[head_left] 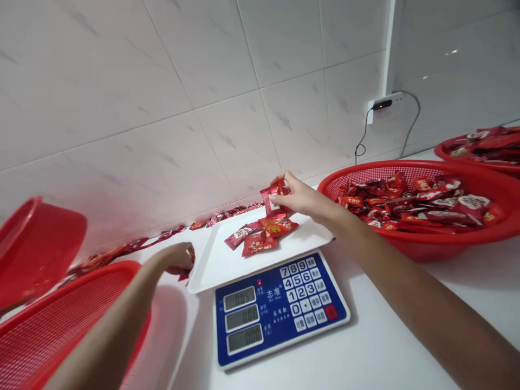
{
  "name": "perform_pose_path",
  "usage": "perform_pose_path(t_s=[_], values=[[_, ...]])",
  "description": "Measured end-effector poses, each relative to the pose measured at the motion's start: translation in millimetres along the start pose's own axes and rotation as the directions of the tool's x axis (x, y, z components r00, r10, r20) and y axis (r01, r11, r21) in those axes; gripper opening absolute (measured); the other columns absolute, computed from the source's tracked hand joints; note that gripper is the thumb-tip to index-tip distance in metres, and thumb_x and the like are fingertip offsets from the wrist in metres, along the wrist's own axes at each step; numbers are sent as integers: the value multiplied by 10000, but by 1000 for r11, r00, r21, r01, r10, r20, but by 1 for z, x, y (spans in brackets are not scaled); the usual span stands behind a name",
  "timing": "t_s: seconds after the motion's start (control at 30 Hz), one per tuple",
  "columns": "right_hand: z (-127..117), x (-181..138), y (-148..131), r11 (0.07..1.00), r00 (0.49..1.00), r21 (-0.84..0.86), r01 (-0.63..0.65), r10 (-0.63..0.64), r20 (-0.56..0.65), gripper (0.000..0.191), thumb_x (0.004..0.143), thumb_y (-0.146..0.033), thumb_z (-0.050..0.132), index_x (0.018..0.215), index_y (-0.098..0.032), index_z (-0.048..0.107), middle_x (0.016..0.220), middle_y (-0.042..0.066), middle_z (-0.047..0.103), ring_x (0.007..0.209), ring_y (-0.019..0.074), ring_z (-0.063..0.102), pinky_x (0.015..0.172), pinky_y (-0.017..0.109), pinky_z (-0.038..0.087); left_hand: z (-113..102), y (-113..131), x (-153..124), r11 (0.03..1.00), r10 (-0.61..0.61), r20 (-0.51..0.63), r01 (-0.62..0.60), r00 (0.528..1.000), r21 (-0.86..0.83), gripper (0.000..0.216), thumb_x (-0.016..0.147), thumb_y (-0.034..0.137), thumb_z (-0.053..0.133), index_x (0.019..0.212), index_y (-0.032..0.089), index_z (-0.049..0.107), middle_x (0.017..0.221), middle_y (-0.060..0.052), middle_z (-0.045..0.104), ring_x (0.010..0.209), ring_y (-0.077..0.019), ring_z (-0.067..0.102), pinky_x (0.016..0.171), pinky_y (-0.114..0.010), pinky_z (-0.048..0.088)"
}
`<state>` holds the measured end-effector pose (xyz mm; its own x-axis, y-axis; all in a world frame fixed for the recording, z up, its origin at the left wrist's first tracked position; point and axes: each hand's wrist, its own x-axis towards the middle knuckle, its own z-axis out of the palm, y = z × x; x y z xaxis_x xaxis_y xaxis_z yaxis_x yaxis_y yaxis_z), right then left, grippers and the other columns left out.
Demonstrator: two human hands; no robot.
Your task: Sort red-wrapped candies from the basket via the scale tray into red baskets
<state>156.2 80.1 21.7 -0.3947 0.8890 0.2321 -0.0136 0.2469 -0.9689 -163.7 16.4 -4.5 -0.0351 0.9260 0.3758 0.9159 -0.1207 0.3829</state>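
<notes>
Above the far part of the scale's white pan (pixel 211 271), my right hand (pixel 294 194) is closed around red wrapped snack packets (pixel 268 200). Several more red packets (pixel 262 242) lie in the middle of the pan. The blue digital scale (pixel 280 319) has a keypad and three displays facing me. Left of the pan, my left hand (pixel 181 257) is curled with its fingers mostly hidden; a bit of red wrapper (pixel 183 276) shows beneath it.
A red basket (pixel 426 246) full of packets stands at the right, with another red basket (pixel 450 143) behind it. On the left are a red mesh basket (pixel 60 319) and a tilted red container (pixel 44 244). Packets line the tiled wall (pixel 227 130); a power strip (pixel 382 105) hangs there.
</notes>
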Motion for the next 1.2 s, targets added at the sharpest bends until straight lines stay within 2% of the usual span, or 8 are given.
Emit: perform_pose_path(t_s=[0.1,0.17,0.3,0.4,0.5,0.6,0.8,1.2], values=[[-1,5,5,995,999,-96,-3,-1,-37,257,840,-134,621,980,-224,425,898,29,498,663,126,564,469,260,549,-28,14,19,997,-53,16,52,998,63,89,761,239,599,686,216,558,336,128,501,344,-89,471,407,-172,296],[0,6,8,994,999,-109,-4,0,-36,248,848,-135,608,984,-224,420,899,29,505,633,117,559,451,254,535,-41,34,36,992,-78,164,60,983,112,64,738,271,606,791,244,581,496,94,666,476,-127,606,477,-190,397],[4,5,11,990,1000,-138,-16,15,-9,236,861,-159,604,1004,-217,425,821,17,543,552,107,538,404,236,466,-39,88,52,988,-26,541,-63,840,144,326,682,343,644,1004,295,651,863,-8,769,718,-211,708,585,-268,498],[8,3,9,995,999,-100,6,-10,-32,210,863,-148,611,979,-203,446,800,20,577,587,100,553,435,205,441,-32,121,42,970,51,423,-145,905,193,437,694,423,666,1113,301,659,951,-53,759,820,-242,708,633,-294,512],[11,-2,0,999,996,-12,44,-45,-78,197,878,-150,606,989,-207,453,711,-21,546,476,70,463,367,190,346,-33,142,18,982,189,227,-184,955,-46,472,768,522,626,1172,278,633,1012,-69,744,852,-227,708,645,-286,531],[14,-10,-13,991,995,100,84,-77,-71,179,895,-135,590,992,-210,460,648,-47,513,418,59,405,328,179,273,-38,149,-6,954,253,68,-237,965,-184,422,792,521,642,1122,259,655,958,-53,747,826,-204,705,688,-284,545],[18,-20,-24,970,987,183,158,-147,-71,193,876,-121,625,983,-208,491,672,-29,546,432,63,440,332,160,266,-41,142,-20,962,244,-73,-251,967,-111,335,795,488,675,1037,258,702,881,-25,743,783,-190,692,674,-284,544],[23,-29,-28,970,985,172,172,-167,-42,185,877,-175,637,981,-222,492,657,-39,530,446,68,422,356,165,265,-38,142,-21,973,226,-51,-228,973,-40,284,805,471,656,1013,285,710,822,-9,736,723,-174,680,611,-270,519]])
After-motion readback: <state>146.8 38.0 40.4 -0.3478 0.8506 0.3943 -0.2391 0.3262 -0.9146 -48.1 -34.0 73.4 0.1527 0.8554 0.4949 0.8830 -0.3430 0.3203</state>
